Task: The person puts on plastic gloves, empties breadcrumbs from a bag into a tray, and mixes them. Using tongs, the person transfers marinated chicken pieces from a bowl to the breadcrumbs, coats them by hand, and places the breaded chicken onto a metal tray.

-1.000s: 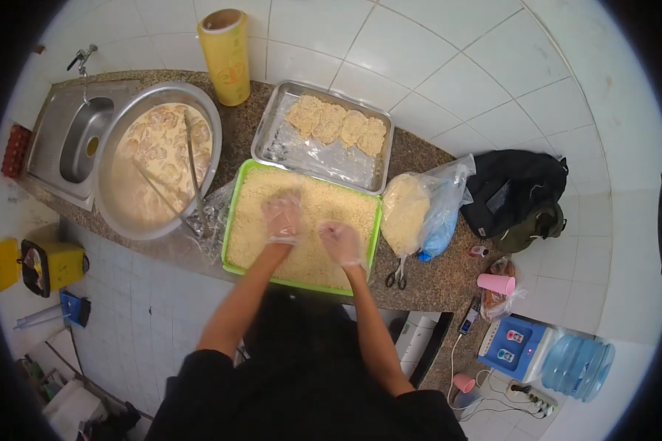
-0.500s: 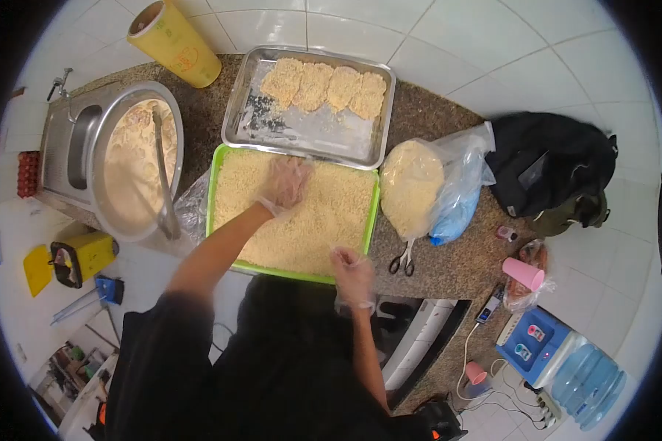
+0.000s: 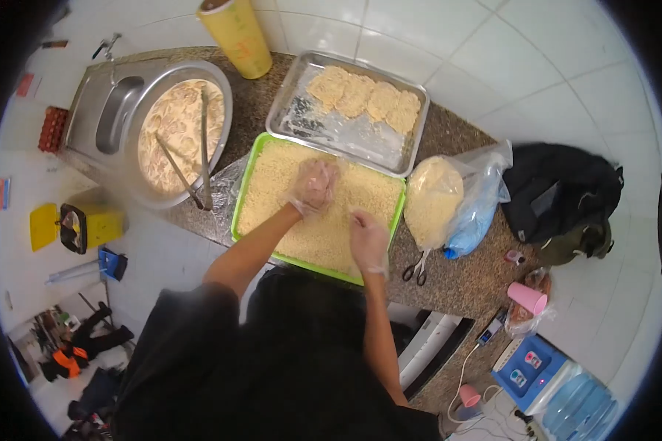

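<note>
My left hand (image 3: 314,187), in a clear plastic glove, lies palm down on pale breadcrumbs (image 3: 272,173) that fill a green-rimmed tray (image 3: 240,192). Its fingers look fairly flat against the crumbs; anything beneath the palm is hidden. Over the right part of the same tray is my gloved right hand (image 3: 368,237), fingers curled in and nothing visible in them. Behind the green tray, a metal tray (image 3: 346,140) carries several crumbed flat pieces (image 3: 357,95) in a row along its far side.
To the left, a metal basin (image 3: 226,110) of creamy batter with pieces holds tongs (image 3: 204,147), beside a sink (image 3: 118,117). A yellow roll (image 3: 239,44) stands behind. Right of the trays are a bag of crumbs (image 3: 434,195), scissors (image 3: 415,272), a black bag (image 3: 563,187) and a pink cup (image 3: 527,298).
The camera view has turned, shifting the counter rightward in the picture. My left hand stays on the crumbs, and my right hand is farther in over the tray. The tongs' arms now appear spread.
</note>
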{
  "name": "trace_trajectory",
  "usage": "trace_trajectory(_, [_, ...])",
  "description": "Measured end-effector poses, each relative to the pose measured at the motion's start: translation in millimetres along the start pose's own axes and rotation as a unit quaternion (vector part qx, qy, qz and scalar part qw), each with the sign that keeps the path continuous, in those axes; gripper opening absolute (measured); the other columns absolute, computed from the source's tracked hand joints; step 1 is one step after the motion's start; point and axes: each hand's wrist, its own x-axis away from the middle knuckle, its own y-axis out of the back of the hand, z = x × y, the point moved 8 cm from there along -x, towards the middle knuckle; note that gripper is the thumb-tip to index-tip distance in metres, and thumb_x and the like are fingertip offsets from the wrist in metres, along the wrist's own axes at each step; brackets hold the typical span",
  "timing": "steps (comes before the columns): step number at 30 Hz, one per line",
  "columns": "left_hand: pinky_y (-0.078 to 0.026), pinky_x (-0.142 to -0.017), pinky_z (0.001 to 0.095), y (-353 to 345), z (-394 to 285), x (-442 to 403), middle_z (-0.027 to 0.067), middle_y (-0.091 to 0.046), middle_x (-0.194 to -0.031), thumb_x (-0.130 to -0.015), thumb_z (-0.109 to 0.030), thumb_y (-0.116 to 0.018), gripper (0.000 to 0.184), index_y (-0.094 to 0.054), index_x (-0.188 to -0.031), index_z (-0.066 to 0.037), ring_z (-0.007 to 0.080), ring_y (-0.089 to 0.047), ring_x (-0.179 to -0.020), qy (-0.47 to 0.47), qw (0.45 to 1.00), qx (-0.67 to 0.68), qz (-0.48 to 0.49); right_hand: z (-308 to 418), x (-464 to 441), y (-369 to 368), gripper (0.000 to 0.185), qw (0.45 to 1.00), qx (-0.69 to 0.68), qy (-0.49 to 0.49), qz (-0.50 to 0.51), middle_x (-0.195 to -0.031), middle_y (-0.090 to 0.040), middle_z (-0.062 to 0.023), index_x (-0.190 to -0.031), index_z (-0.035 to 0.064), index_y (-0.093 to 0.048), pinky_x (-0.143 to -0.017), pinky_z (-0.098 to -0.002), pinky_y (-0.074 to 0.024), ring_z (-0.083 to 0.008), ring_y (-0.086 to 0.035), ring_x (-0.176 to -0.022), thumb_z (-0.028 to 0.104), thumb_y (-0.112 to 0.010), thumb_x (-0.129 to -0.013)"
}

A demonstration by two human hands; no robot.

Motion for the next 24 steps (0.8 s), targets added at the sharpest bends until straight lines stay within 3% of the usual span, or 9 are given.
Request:
trace_trajectory(3, [-0.048, -0.078, 0.0486, 62, 11, 24, 0.018, -0.063, -0.097, -0.092, -0.009, -0.062, 0.01, -0.062, -0.102, -0.007, 0.0387, -0.061, -0.086, 0.038, 0.945, 0.108, -0.305, 33, -34, -49, 0.037, 0.967, 0.242, 0.079, 0.03, -0.098, -0.074, -0.0205, -0.11, 0.0042, -0.074, -0.082, -0.0462, -0.0545, -0.0392, -0.071, -0.095, 0.036, -0.066, -0.092])
trace_trajectory(6, [-0.051, -0.072, 0.0449, 129, 32, 52, 0.017, -0.064, -0.09, -0.09, -0.007, -0.066, 0.009, -0.063, -0.098, -0.004, 0.0356, -0.064, -0.078, 0.191, 0.928, 0.196, -0.255, 42, -44, -106, 0.05, 0.897, 0.423, 0.094, 0.086, -0.097, -0.073, -0.0223, -0.112, 0.002, -0.072, -0.083, -0.0488, -0.0536, -0.041, -0.069, -0.095, 0.046, -0.067, -0.089])
trace_trajectory(8, [-0.052, -0.067, 0.0449, 137, 50, 84, 0.0173, -0.065, -0.085, -0.089, -0.008, -0.067, 0.007, -0.065, -0.094, -0.003, 0.0346, -0.065, -0.073, 0.21, 0.931, 0.197, -0.224, 58, -43, -125, 0.057, 0.892, 0.396, 0.097, 0.194, -0.098, -0.072, -0.0237, -0.113, 0.0005, -0.071, -0.083, -0.0493, -0.0533, -0.0407, -0.069, -0.095, 0.051, -0.067, -0.087])
trace_trajectory(11, [-0.053, -0.067, 0.0473, 128, 69, 139, 0.0186, -0.067, -0.08, -0.09, -0.01, -0.066, 0.01, -0.067, -0.086, -0.002, 0.0358, -0.067, -0.072, 0.241, 0.948, 0.139, -0.156, 21, -47, -133, 0.052, 0.956, 0.233, 0.112, 0.14, -0.092, -0.072, -0.0226, -0.108, 0.0001, -0.072, -0.081, -0.0478, -0.0534, -0.0383, -0.069, -0.091, 0.047, -0.07, -0.086])
trace_trajectory(14, [-0.055, -0.073, 0.0492, 103, 68, 172, 0.0215, -0.07, -0.086, -0.091, -0.016, -0.064, 0.017, -0.069, -0.085, -0.001, 0.0378, -0.07, -0.078, 0.268, 0.957, 0.101, -0.04, 65, -29, -81, 0.046, 0.983, 0.126, 0.035, 0.128, -0.083, -0.068, -0.0233, -0.1, -0.0006, -0.072, -0.078, -0.0491, -0.0528, -0.0392, -0.068, -0.082, 0.042, -0.077, -0.085])
trace_trajectory(17, [-0.056, -0.078, 0.0496, 95, 44, 177, 0.0245, -0.071, -0.09, -0.091, -0.019, -0.062, 0.023, -0.071, -0.086, 0.0, 0.0396, -0.071, -0.086, 0.349, 0.922, 0.097, 0.133, 104, -10, -59, 0.056, 0.988, 0.107, 0.088, 0.066, -0.098, -0.069, -0.0263, -0.116, -0.0024, -0.067, -0.085, -0.0489, -0.0521, -0.0398, -0.067, -0.094, 0.039, -0.08, -0.082])
trace_trajectory(18, [-0.057, -0.08, 0.0496, 94, 34, 175, 0.0254, -0.071, -0.091, -0.091, -0.02, -0.061, 0.024, -0.072, -0.086, 0.001, 0.0402, -0.072, -0.089, 0.381, 0.899, 0.094, 0.195, 111, -2, -58, 0.06, 0.974, 0.171, 0.141, 0.051, -0.105, -0.067, -0.0272, -0.122, -0.0017, -0.064, -0.087, -0.0485, -0.0514, -0.0397, -0.066, -0.099, 0.039, -0.081, -0.081])
trace_trajectory(20, [-0.057, -0.081, 0.0492, 61, 22, 173, 0.0271, -0.071, -0.093, -0.09, -0.017, -0.061, 0.022, -0.072, -0.091, 0.001, 0.0414, -0.071, -0.092, 0.355, 0.906, 0.114, 0.203, 123, 19, -56, 0.071, 0.925, 0.293, 0.241, 0.019, -0.119, -0.064, -0.0288, -0.132, -0.0002, -0.059, -0.093, -0.0478, -0.0502, -0.0395, -0.064, -0.108, 0.038, -0.083, -0.078])
trace_trajectory(24, [-0.056, -0.081, 0.0496, -17, 2, 158, 0.0285, -0.07, -0.095, -0.09, -0.014, -0.059, 0.021, -0.071, -0.098, 0.001, 0.0434, -0.07, -0.093, 0.3, 0.924, 0.171, 0.161, 21, 18, -79, 0.077, 0.937, 0.328, 0.089, 0.087, -0.133, -0.058, -0.0292, -0.137, 0.0, -0.054, -0.099, -0.0478, -0.048, -0.04, -0.059, -0.119, 0.033, -0.085, -0.075])
